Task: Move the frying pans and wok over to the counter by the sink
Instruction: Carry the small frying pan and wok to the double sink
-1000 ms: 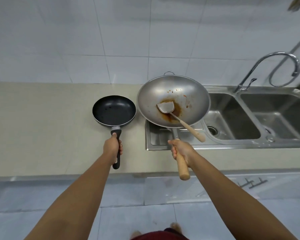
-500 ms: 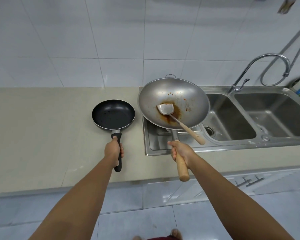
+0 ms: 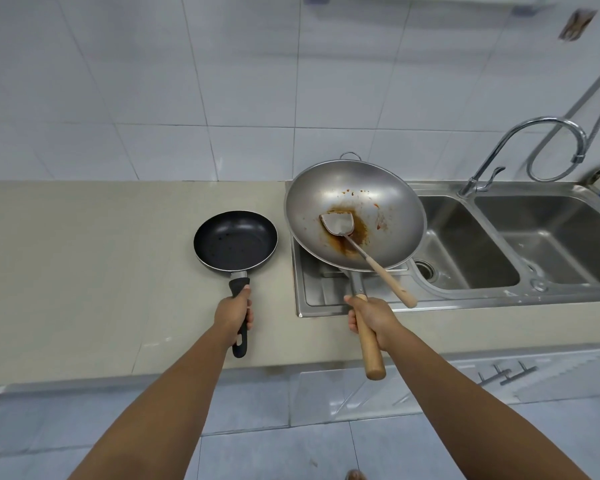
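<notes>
A: What is on the left?

B: A long tan counter (image 3: 84, 244). The black pan (image 3: 235, 240) is on it or just above it; I cannot tell which. It is just beside the sink (image 3: 465, 237).

A: Who has the pan?

B: The left hand (image 3: 232, 311). It is closed tight around the black handle, thumb on top.

A: And to the right of that?

B: The big silver wok (image 3: 355, 214). The right hand (image 3: 373, 318) is wrapped tight around its wooden handle. The wok is up in the air, over the flat left part of the sink.

A: Is something in the wok?

B: Yes, a spatula (image 3: 361, 249). It lies in brown sauce, and its wooden end pokes out over the rim. Nobody holds it.

A: Did anything change from a second ago?

B: Not much. Both hands kept the same grip. The pan and wok sit a bit lower and closer to the person now, and the wok hangs over the same spot.

A: So what does that mean?

B: I think the carrying is almost over. Both things have reached the sink. Setting them down and letting go comes next.

A: Anything to watch for?

B: The wok is round below, so it may rock, and the spatula could slide out. The tap (image 3: 520, 147) is far right, well away.
</notes>
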